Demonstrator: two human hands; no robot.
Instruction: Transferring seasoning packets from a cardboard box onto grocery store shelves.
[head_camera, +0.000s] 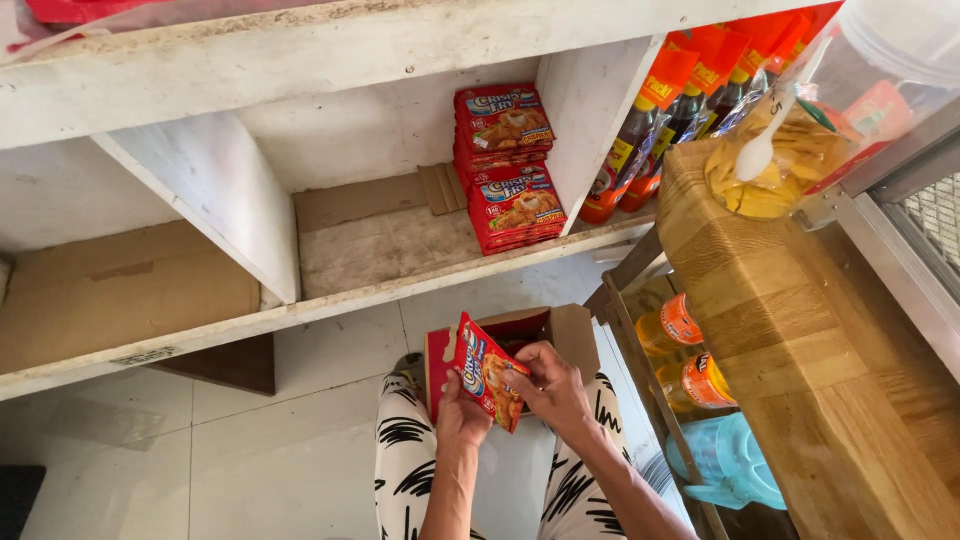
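Head view, looking down past the person's knees at a white shelf unit.

Left hand (462, 415): closed around the lower edge of a red seasoning packet (488, 372), thumb and fingers pinching it. Right hand (555, 390): fingers curled over the packet's right side at about 3 o'clock, also gripping it. Both hands held the same packet; it stood tilted, its printed face toward the camera, just below picture centre.

Directly behind the packet, at 12 o'clock from the hands, sat an open cardboard box (560, 330) with red sides, flaps spread. Whether the packet's lower end touched the box could not be told.

The box rested near the person's lap; legs in white trousers with black marks (405, 460) filled the lower centre, over a pale tiled floor (250, 420).

Shelf (330, 300): middle compartment held two stacks of matching red packets (510, 170) at its right end, at roughly 12 o'clock from the hands and well apart from them. One stack lay behind the other, both close beside the white divider. The shelf floor was lined with flat cardboard.

At 2 o'clock: dark sauce bottles (640, 150) with orange tags, and a clear plastic jar (800, 150) of yellow snacks with a white scoop, resting on a wooden counter (800, 350). Beneath the counter, at 3 o'clock, were orange-capped bottles (690, 350) on a rack.
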